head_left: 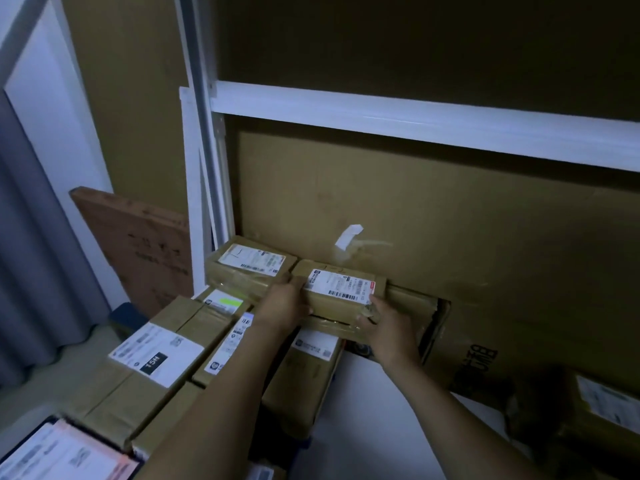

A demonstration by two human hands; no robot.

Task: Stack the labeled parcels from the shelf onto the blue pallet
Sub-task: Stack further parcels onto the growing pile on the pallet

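Both hands are on one small parcel point(341, 289). The left hand point(287, 304) has its fingers curled round the parcel's left end. The right hand point(389, 329) pinches the near right corner, thumb on the front face. Neither hand is free or spread open.

The parcel lies straight ahead of the person, label up, with its long axis running side to side between the two hands, so each hand takes one end. The left hand is a little farther forward than the right. The parcel rests on a flatter box, just beside another labelled box point(249, 268) on its left and close against the big carton point(381, 202) standing behind.

To the near left, more labelled boxes point(156, 355) sit packed together in a low stack. A dark blue corner point(126, 311) shows at the stack's far edge, probably the pallet. A white shelf rail point(415, 119) crosses above the carton.

I cannot tell whether the parcel is being set down or lifted.
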